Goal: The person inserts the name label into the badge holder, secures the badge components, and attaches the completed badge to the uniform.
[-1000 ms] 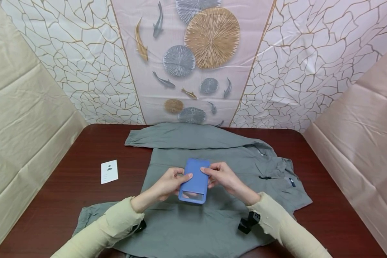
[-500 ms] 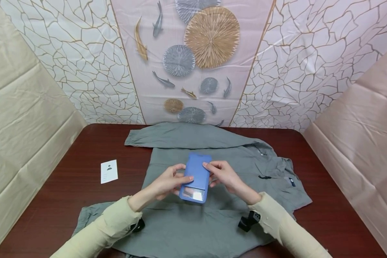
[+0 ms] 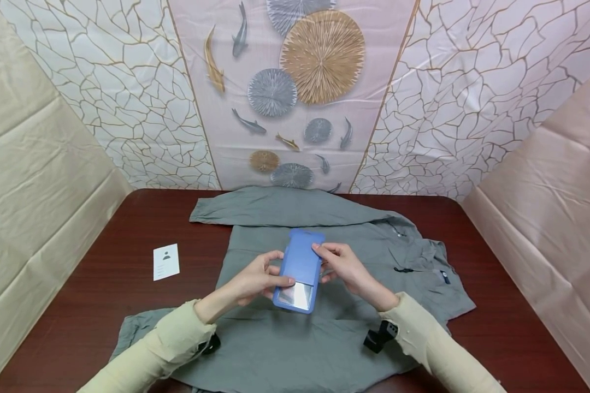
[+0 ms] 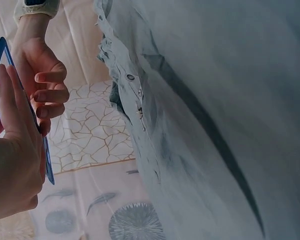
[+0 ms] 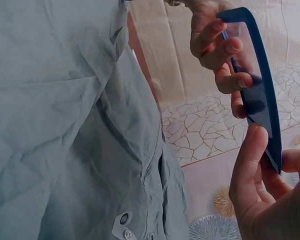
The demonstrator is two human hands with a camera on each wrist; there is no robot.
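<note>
A blue card holder with a sliding cover and a clear window at its near end is held above the jacket. My left hand grips its left edge, thumb lying across the front by the window. On the other side, my right hand pinches the upper right edge between thumb and fingers. From the right wrist view, fingers of both hands press behind the holder. The left wrist view catches the holder nearly edge-on. To the left, a white ID card with a person icon lies apart from both hands.
A grey-green jacket with zips and a toggle covers much of the dark red-brown table, its sleeves spread at the far and near sides. Patterned cloth hangs behind. Beige cloth walls stand left and right.
The holder's cover has slid away from me, so more of the clear window shows at the near end. My right hand has moved slightly up with it; the ID card stays put.
</note>
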